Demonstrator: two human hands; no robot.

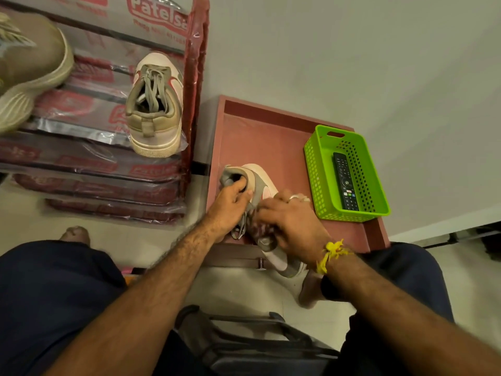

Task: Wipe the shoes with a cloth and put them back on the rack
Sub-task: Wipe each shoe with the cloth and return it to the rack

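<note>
two hands: both on one pale sneaker (260, 185) that lies on its side across the front edge of a reddish low table (271, 142)
left hand (230, 204): fingers curled around a grey cloth (229, 178), pressing it against the shoe's toe end
right hand (291, 221): curled over the shoe's middle, gripping it near the laces; a ring shows on one finger and a yellow thread (332, 253) is tied at the wrist
green basket (320, 180): perforated plastic, standing on the table's right side, near the shoe but apart from it – inside lies a single black remote control (345, 184), lengthwise along the bottom
shoe rack (195, 85): red frame to the left of the table, its shelves wrapped in printed plastic film
on the rack: a matching pale sneaker (154, 104) with its heel toward the camera, at the right end of a shelf – a tan sneaker (29, 71) sits higher at the far left
lower frame: dark trousers on both knees, a bare foot on the pale floor
</note>
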